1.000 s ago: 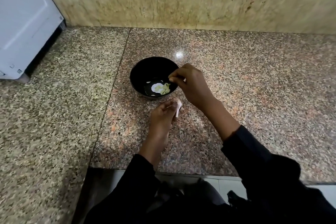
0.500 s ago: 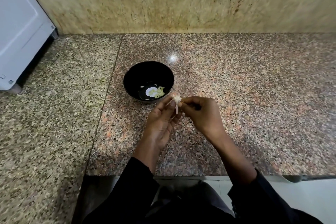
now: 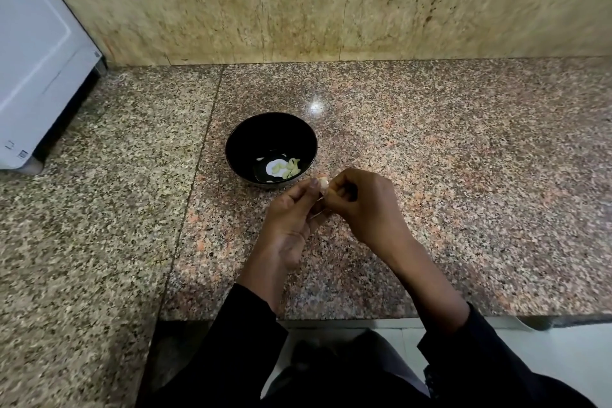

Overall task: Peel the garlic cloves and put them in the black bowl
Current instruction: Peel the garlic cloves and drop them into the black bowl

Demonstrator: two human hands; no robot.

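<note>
Both hands now meet just in front of the bowl point(image 3: 271, 139). Left hand point(image 3: 291, 219) and right hand point(image 3: 361, 202) pinch one clove point(image 3: 323, 183) between fingertips; right hand has left the bowl rim. Peeled cloves point(image 3: 288, 167) lie inside.

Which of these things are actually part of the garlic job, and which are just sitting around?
Part of the job:
garlic clove, pinched by both hands
left hand
right hand
black bowl
peeled cloves in the bowl

Just there:
white appliance
granite counter
</note>
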